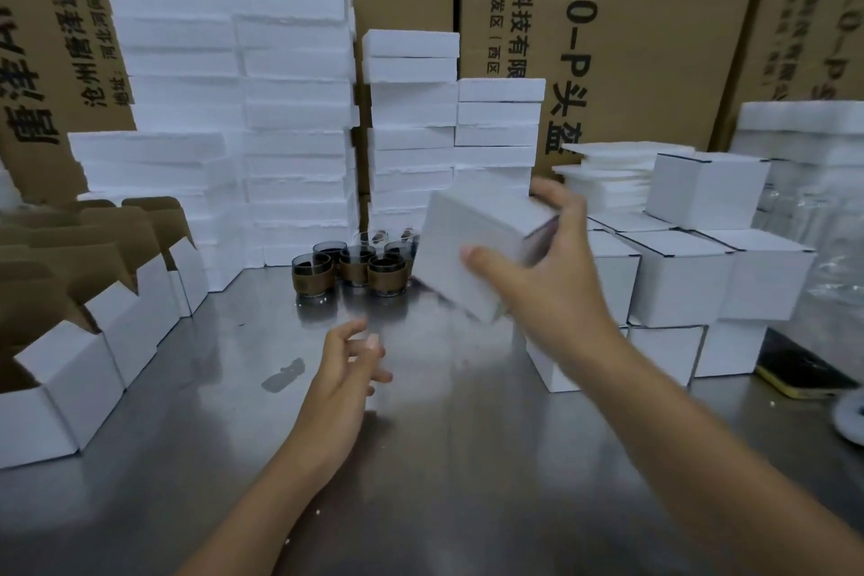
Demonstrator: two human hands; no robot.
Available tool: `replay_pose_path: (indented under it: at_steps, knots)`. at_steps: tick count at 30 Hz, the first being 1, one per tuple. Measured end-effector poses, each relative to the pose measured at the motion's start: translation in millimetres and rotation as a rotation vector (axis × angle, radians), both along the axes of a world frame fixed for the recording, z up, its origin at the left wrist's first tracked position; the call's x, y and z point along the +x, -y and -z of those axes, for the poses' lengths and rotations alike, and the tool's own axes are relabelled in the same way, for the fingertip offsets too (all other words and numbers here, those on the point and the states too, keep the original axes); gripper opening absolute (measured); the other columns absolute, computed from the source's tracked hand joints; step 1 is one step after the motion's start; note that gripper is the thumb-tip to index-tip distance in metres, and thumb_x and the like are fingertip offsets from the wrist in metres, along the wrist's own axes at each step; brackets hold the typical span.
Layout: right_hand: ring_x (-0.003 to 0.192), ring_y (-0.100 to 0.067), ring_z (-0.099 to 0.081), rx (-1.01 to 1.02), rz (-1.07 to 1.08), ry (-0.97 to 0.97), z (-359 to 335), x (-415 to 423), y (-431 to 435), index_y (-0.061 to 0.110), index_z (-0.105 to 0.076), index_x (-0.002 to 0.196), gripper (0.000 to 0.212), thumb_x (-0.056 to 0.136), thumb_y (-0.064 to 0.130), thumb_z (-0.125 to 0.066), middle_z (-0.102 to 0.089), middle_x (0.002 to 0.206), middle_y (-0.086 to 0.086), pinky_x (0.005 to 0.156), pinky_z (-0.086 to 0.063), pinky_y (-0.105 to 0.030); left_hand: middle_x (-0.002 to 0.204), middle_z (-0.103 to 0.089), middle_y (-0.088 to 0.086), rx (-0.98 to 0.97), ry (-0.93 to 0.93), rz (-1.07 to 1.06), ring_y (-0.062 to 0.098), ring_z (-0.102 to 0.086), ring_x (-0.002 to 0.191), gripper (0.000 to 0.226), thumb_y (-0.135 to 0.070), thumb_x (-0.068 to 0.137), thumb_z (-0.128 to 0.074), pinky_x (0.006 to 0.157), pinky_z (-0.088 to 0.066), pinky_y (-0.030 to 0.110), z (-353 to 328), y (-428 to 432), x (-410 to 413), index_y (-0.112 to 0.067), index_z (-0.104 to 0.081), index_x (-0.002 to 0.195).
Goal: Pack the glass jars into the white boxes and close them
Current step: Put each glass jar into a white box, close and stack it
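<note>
Head view, lower left of frame: open white boxes (70, 369) ranked along the steel counter (234, 458), flaps up, brown inside, waiting to be filled. Above them, upper left to centre, tall stacks of white foam slabs (224, 84) against brown cardboard cartons (631, 37).

Centre, at the foot of the foam: a cluster of glass jars (355, 267), dark-tinted and brown-banded, standing upright on the counter, well apart from either hand. Judged heavy for their size, rigid, smooth and breakable. Best taken around the banded waist rather than by the slick rim, and set down rather than dropped.

Lower centre: left hand (346, 369) hovering over the counter, fingers loosely spread, holding nothing.

Right of centre: right hand (537, 276) gripping an apparently closed white box (467, 220), raised off the counter, tilted and blurred. Thumb pressed on the near face, fingers (556, 201) hooked over the far upper edge, box lodged between them, one corner dipping toward the jars. Judged thin card: stiff along the edges, apt to dent on the flat faces, light unless loaded; contents not visible. Safest held across opposite faces near the corners, with support underneath if a jar sits inside.

Right of frame: closed white boxes (678, 276) stacked in two tiers, thin foam pads (608, 173) piled behind, a yellow-edged phone (795, 374) lying on the counter at lower right.
</note>
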State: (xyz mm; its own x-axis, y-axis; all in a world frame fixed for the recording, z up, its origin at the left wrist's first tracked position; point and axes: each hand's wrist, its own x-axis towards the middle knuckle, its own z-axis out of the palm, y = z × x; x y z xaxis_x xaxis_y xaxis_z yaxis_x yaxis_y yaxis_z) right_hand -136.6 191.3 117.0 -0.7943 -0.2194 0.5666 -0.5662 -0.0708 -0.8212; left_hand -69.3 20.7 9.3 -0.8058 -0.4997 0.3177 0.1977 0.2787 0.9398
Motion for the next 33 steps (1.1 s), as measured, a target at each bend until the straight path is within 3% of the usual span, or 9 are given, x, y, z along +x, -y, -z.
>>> replay_pose_path:
  at_steps: [2,4,7,11,15,18,23,28,33]
  knots:
    - [0.077,-0.001,-0.059,-0.118,-0.006,0.035,-31.2,-18.1,-18.0,0.032,-0.035,0.128,0.067,0.076,0.017,-0.075,-0.046,0.103,0.010,0.049,-0.045,-0.008,0.103,-0.056,-0.006,-0.049,0.033,-0.003,0.001,-0.064,0.079,0.028,-0.039,0.094,-0.048,0.080,-0.048,0.031,2.9,1.0,-2.6,-0.033,-0.042,0.120]
    - [0.081,-0.001,-0.053,-0.117,0.065,-0.020,-58.9,-38.3,-34.9,0.027,-0.035,0.128,0.065,0.078,0.016,-0.073,-0.044,0.101,0.012,0.047,-0.041,-0.003,0.100,-0.056,-0.007,-0.078,0.045,-0.008,0.002,-0.064,0.078,0.030,-0.030,0.094,-0.050,0.079,-0.048,0.030,4.8,1.2,-5.5,-0.031,-0.040,0.122]
    - [0.089,-0.005,-0.050,-0.036,0.206,-0.084,-86.8,-71.8,-54.1,0.027,-0.033,0.124,0.065,0.076,0.020,-0.075,-0.045,0.118,0.004,0.048,-0.041,-0.003,0.098,-0.057,-0.010,-0.103,0.050,-0.009,0.005,-0.064,0.080,0.031,-0.024,0.094,-0.052,0.074,-0.046,0.025,6.1,2.4,-9.5,-0.032,-0.040,0.122]
    - [0.108,-0.020,-0.044,0.203,0.482,-0.118,-91.9,-112.3,-69.7,0.021,-0.034,0.132,0.077,0.070,0.029,-0.079,-0.037,0.132,-0.005,0.078,-0.041,-0.025,0.098,-0.057,-0.008,-0.137,0.066,-0.005,0.011,-0.063,0.085,0.034,-0.023,0.093,-0.054,0.073,-0.045,0.023,7.9,4.2,-11.8,-0.033,-0.039,0.122]
    - [0.123,-0.029,-0.039,0.474,0.778,-0.193,-74.0,-135.7,-77.9,0.015,-0.040,0.130,0.078,0.066,0.036,-0.078,-0.043,0.133,-0.010,0.099,-0.032,-0.041,0.096,-0.057,-0.009,-0.145,0.072,-0.003,0.011,-0.064,0.082,0.034,-0.022,0.093,-0.055,0.072,-0.045,0.023,8.4,5.9,-13.5,-0.034,-0.040,0.121]
    - [0.125,-0.032,-0.037,0.551,0.839,-0.174,-64.8,-145.3,-77.0,0.014,-0.042,0.129,0.076,0.067,0.040,-0.077,-0.046,0.131,-0.012,0.101,-0.029,-0.043,0.094,-0.057,-0.012,-0.157,0.067,0.000,0.009,-0.064,0.080,0.031,-0.026,0.094,-0.053,0.072,-0.046,0.023,9.5,6.8,-15.7,-0.034,-0.041,0.121]
    - [0.124,-0.035,-0.038,0.606,0.891,-0.169,-59.9,-153.4,-68.8,0.013,-0.044,0.129,0.073,0.070,0.044,-0.074,-0.049,0.130,-0.015,0.100,-0.029,-0.046,0.101,-0.057,-0.006,-0.119,0.039,0.008,0.004,-0.063,0.077,0.038,-0.051,0.085,-0.039,0.075,-0.047,0.027,9.6,7.4,-15.8,-0.035,-0.044,0.119]
    - [0.120,-0.037,-0.040,0.687,1.007,-0.213,-54.8,-156.7,-62.2,0.008,-0.046,0.126,0.071,0.072,0.046,-0.072,-0.049,0.126,-0.020,0.096,-0.030,-0.045,0.101,-0.057,-0.005,-0.093,0.023,0.024,0.004,-0.062,0.075,0.040,-0.057,0.076,-0.035,0.073,-0.046,0.023,7.1,5.6,-16.1,-0.040,-0.044,0.112]
    - [0.124,-0.039,-0.034,0.770,1.039,-0.241,-48.9,-159.0,-62.6,0.002,-0.045,0.125,0.073,0.078,0.054,-0.065,-0.045,0.129,-0.026,0.099,-0.026,-0.047,0.098,-0.058,-0.010,-0.129,0.014,0.030,0.004,-0.061,0.079,0.038,-0.060,0.081,-0.027,0.076,-0.047,0.024,7.9,5.9,-14.5,-0.044,-0.044,0.110]
